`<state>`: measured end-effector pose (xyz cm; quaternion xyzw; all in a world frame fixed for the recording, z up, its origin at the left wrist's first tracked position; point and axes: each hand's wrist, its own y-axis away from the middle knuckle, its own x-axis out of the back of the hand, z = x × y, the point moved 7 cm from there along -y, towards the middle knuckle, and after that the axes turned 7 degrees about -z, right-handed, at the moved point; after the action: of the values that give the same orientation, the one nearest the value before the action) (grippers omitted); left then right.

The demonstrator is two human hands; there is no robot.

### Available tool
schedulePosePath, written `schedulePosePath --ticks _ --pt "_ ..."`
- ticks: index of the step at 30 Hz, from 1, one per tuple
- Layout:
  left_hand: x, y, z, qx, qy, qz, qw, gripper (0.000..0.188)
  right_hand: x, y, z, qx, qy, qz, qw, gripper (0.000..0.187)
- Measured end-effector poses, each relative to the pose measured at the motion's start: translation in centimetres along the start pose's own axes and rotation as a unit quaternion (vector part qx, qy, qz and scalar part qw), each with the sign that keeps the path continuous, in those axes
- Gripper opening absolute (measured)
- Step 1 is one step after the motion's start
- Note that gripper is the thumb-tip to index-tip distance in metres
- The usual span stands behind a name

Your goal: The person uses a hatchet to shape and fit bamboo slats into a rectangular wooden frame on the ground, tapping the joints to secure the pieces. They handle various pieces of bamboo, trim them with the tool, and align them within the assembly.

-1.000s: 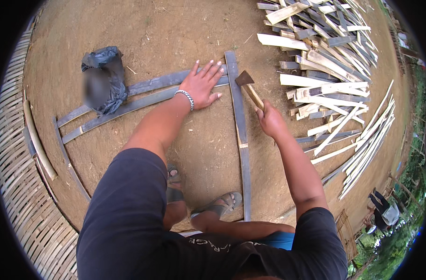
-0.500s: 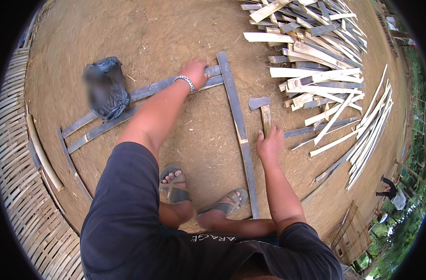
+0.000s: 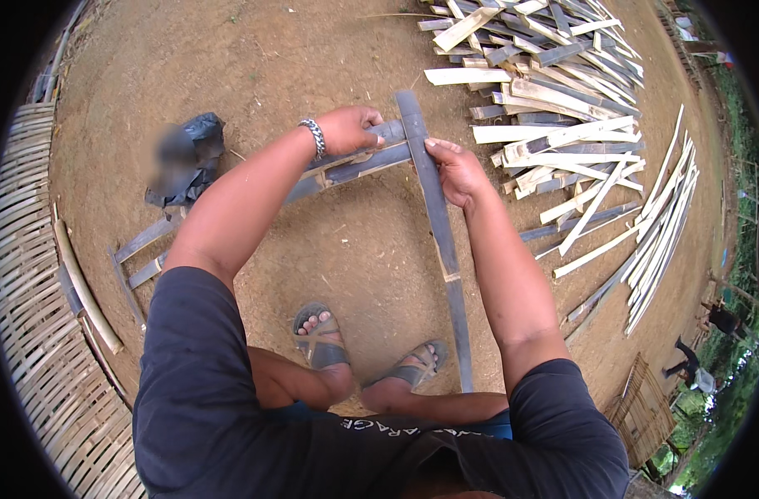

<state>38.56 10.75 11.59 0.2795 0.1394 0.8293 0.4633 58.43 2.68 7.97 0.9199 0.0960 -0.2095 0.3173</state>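
Observation:
Split bamboo slats on the dirt form a frame: two long dark slats run to a crosspiece slat on the right. My left hand, with a chain bracelet at its wrist, closes on the upper long slat just left of the joint. From the other side, my right hand pinches the edge of the crosspiece beside the joint, thumb on top. Another thin slat crosses the frame's far left end. The axe is out of sight.
A crumpled black plastic bag, partly blurred, lies by the frame at left. A bamboo pile and a bundle of pale strips lie at right. Woven bamboo slatting lines the left. My sandalled feet are near the frame.
My right hand has let go of the axe and moved up and left to grip the crosspiece. The frame's joint end looks raised toward me. My left hand stays on the slats.

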Motion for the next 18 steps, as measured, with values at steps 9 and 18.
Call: schedulePosePath --ticks 9,18 --pt "-0.2 0.8 0.4 -0.021 0.016 0.026 0.999 0.025 -0.6 1.2 0.0 -0.029 -0.009 0.059 0.998 0.032" --pt "-0.3 0.8 0.5 -0.004 0.022 0.013 1.0 0.026 -2.2 2.1 -0.5 -0.004 -0.053 0.009 0.999 0.029"
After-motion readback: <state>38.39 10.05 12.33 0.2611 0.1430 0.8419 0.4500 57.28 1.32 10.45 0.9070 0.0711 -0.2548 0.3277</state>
